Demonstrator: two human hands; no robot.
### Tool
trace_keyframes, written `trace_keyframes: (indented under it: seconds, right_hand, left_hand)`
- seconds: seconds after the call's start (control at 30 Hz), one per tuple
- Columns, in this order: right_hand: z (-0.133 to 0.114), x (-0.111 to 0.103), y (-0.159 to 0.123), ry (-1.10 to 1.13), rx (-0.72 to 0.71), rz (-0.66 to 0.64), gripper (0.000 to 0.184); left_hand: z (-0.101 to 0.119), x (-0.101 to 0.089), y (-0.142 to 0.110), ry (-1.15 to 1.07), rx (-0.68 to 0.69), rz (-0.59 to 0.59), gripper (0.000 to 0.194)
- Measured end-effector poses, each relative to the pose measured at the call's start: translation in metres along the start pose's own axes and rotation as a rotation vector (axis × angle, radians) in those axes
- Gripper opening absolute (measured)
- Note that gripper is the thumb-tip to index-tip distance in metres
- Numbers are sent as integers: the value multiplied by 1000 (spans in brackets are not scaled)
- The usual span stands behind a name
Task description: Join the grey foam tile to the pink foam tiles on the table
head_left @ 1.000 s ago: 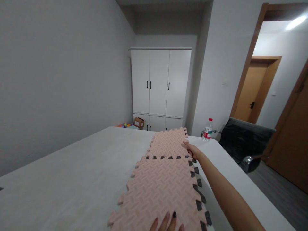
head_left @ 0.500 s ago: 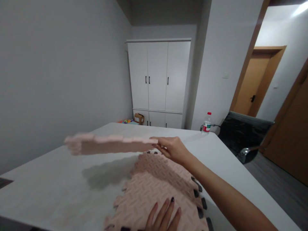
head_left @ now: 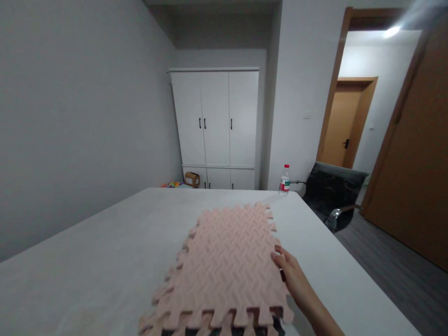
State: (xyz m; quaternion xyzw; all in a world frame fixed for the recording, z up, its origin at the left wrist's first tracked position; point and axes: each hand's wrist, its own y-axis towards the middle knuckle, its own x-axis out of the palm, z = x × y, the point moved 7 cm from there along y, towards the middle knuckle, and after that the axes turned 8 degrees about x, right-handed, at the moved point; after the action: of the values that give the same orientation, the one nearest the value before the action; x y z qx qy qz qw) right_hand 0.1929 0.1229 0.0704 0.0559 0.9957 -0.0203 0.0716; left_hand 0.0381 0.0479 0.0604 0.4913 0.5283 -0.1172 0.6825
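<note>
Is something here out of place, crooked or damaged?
Only slightly. The top pink foam puzzle mat lies on another mat, and their near edges do not line up: the lower tabs stick out at the front left. The right hand touches its right edge. The plastic water bottle stands upright; no damage shows.

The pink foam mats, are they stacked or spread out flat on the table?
Stacked. One pink mat lies over another, whose toothed edges show beneath its near edge. The right hand touches its right edge.

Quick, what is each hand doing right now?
Left hand: out of view.
Right hand: open, fingers resting against the right edge of the top pink foam mat, gripping nothing.
</note>
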Motion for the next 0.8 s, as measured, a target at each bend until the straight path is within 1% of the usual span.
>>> trace_keyframes:
  seconds: [0.07, 0.1, 0.13, 0.2, 0.23, 0.3, 0.33, 0.4, 0.47, 0.5, 0.53, 0.6, 0.7, 0.8]
  right_hand:
    - [14, -5, -2, -167, -9, -8, 56]
    - [18, -13, -3, -249, -8, 16, 59]
    - [20, -27, -4, -319, -2, 58, 61]
    - [21, -66, -7, -413, -5, 173, 60]
    - [21, -89, -10, -445, -25, 219, 58]
    - [28, -133, -19, -496, -76, 286, 51]
    - [35, -156, -26, -521, -88, 326, 49]
    - [61, -204, -39, -563, -54, 454, 46]
    - [92, -245, -52, -622, 5, 597, 45]
    - [107, -261, -56, -669, 8, 657, 44]
    - [119, -272, -59, -723, -11, 700, 44]
    - [138, -285, -58, -848, -66, 753, 48]
    - [157, -290, -47, -1040, -75, 745, 52]
    - [165, -289, -38, -1139, -63, 686, 51]
  left_hand:
    - [9, 2, 23, -2, 49, 4, 64]
    - [14, 2, 31, -10, 76, 4, 61]
    - [21, 0, 36, -22, 104, 5, 53]
    - [34, -4, 43, -56, 162, -4, 30]
    - [38, -4, 46, -68, 182, -14, 24]
    - [43, 0, 52, -57, 212, -31, 28]
    - [43, 6, 55, -27, 222, -35, 30]
    - [40, 22, 59, 77, 213, -22, 27]
    - [33, 39, 58, 174, 128, 9, 28]
    - [28, 47, 55, 207, 65, 30, 30]
    - [25, 52, 52, 225, 6, 53, 32]
    - [23, 60, 44, 222, -57, 78, 32]
    - [25, 63, 39, 173, -84, 48, 38]
    - [11, 55, 34, 150, -144, -33, 53]
